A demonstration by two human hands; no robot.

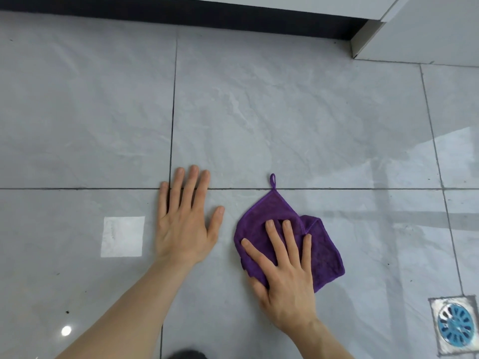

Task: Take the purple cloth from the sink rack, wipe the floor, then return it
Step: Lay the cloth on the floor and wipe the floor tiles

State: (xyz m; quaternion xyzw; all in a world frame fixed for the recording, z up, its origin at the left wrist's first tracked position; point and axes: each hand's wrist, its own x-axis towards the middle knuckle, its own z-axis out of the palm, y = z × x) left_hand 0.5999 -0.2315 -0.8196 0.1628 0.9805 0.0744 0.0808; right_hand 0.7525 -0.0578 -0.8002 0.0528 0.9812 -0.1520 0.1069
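We see the purple cloth (290, 239) lying folded on the grey tiled floor (285, 112), its hanging loop pointing away from us. Our right hand (282, 270) presses flat on it, fingers spread, gripping nothing. Our left hand (185, 218) rests palm-down on bare tile just beside it, empty. A blue-grated floor drain (455, 329) sits well to the right.

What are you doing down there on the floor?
A person is wiping the grey tile floor. The right hand lies flat on a folded purple cloth, pressing it to the tiles, with the cloth's hanging loop pointing away. The left hand is spread flat on the bare floor beside it, as if for support. A floor drain with a blue cover sits off to the right. The cloth has not yet been returned.
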